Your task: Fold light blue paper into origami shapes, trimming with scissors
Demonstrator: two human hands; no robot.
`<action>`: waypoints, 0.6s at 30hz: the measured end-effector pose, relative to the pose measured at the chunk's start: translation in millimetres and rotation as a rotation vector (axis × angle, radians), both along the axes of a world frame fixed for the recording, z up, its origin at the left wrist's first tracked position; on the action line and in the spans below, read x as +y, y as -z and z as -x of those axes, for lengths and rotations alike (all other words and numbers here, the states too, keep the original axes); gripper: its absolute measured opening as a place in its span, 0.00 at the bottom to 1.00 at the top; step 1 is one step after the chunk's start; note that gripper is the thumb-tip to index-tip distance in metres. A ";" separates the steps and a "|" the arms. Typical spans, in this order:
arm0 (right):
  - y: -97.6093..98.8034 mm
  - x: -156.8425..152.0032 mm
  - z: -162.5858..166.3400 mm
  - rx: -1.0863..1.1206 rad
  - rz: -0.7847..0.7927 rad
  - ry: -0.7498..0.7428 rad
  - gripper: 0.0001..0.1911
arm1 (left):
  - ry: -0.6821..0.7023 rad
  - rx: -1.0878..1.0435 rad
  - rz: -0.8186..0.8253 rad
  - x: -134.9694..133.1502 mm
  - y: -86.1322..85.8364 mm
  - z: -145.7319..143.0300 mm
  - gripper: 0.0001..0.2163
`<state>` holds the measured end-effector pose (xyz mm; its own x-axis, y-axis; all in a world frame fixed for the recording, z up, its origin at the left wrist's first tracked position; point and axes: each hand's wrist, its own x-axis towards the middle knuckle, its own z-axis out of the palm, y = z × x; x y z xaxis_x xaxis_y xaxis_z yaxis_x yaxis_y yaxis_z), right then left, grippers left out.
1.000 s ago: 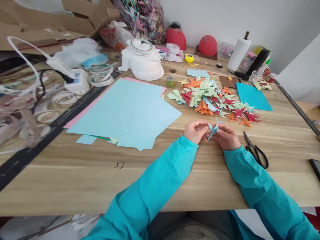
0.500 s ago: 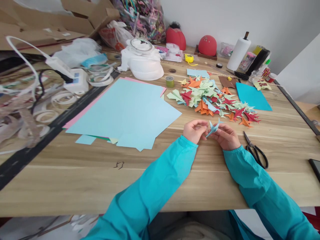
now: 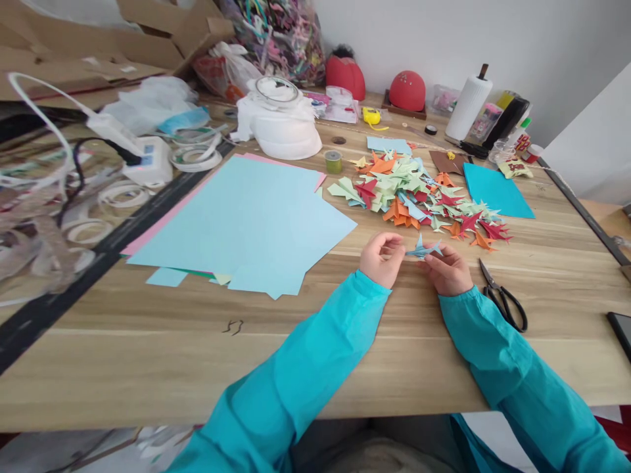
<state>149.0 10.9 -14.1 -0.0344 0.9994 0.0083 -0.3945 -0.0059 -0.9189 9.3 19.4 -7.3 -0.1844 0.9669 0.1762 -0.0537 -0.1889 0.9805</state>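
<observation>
A small light-blue folded paper crane lies level between my two hands above the wooden table. My right hand pinches it from the right, fingers closed on one wing. My left hand sits curled just left of it, fingertips near the crane's other tip; whether they still touch the paper I cannot make out. Both arms wear teal sleeves. Beyond my hands spreads a heap of folded paper cranes in green, orange, red and blue.
Large light-blue paper sheets over pink ones lie to the left. Black scissors rest right of my right hand, a teal sheet further back. Tape rolls, a white bowl-like object, a paper roll and cardboard crowd the far side.
The crane has turned from standing upright between both hands to lying flat. My left hand has eased back from it and curled; the right keeps hold.
</observation>
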 end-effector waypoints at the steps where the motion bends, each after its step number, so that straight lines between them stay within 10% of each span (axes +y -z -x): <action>1: 0.6 0.0 0.3 -0.007 -0.010 0.016 0.10 | -0.023 -0.035 0.029 0.8 0.6 -0.1 0.06; 18: 6.1 2.5 0.3 -0.186 -0.167 0.049 0.08 | 0.294 -0.490 0.310 2.2 1.9 -4.5 0.16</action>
<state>148.8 13.5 -20.2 -0.0019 0.9853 0.1711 -0.2144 0.1667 -0.9624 13.8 21.7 -9.2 0.1076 0.9818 -0.1565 -0.5146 0.1897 0.8362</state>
